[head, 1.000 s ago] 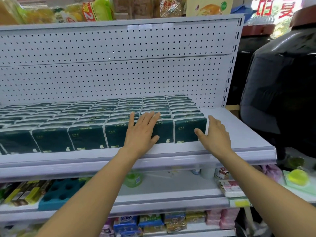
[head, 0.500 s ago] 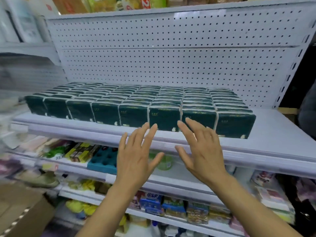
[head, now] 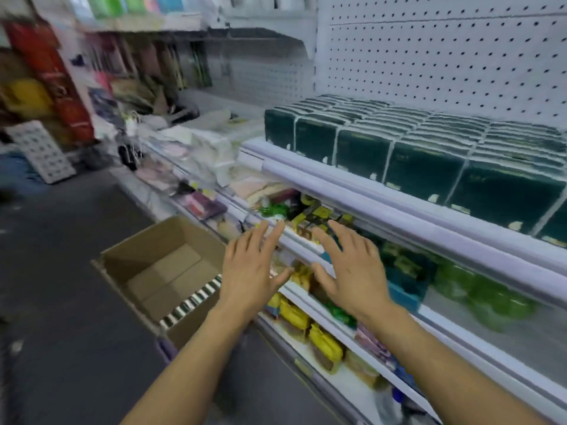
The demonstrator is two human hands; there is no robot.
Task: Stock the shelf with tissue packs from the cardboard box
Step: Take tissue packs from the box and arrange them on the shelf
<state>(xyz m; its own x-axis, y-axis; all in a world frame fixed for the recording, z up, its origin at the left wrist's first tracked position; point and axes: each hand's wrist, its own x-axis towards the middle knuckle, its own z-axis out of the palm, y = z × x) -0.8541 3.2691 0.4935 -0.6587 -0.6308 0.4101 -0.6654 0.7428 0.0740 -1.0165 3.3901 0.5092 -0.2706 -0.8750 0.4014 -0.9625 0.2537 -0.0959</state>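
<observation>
- Along the right side, a white shelf (head: 408, 207) carries rows of dark green tissue packs (head: 426, 170), standing upright and packed edge to edge, front row right behind the shelf lip
- Behind them, a white pegboard back panel (head: 445, 62) rises up the wall
- Under that shelf, lower tiers hold mixed goods: yellow packets (head: 325, 345), green items (head: 487, 299) (too blurred to name), and other small packages
- Down on the dark floor (head: 61, 271) sits the open cardboard box (head: 159, 271), flaps up, its inside mostly bare cardboard, with a striped strip of pack edges (head: 191, 302) showing along its near wall
- Far left, the aisle is smeared with blur: red packaging (head: 52, 87) and a white perforated panel (head: 41, 151) leaning near the floor
- Now the hands: left hand (head: 250, 268) hangs in the air, palm down, fingers spread wide, gripping nothing, over the box's right edge
- Right hand (head: 352, 268) is beside it, fingers likewise splayed and empty, in front of the lower shelf edge
- Both forearms reach forward from the bottom of the view, hands near each other but apart
</observation>
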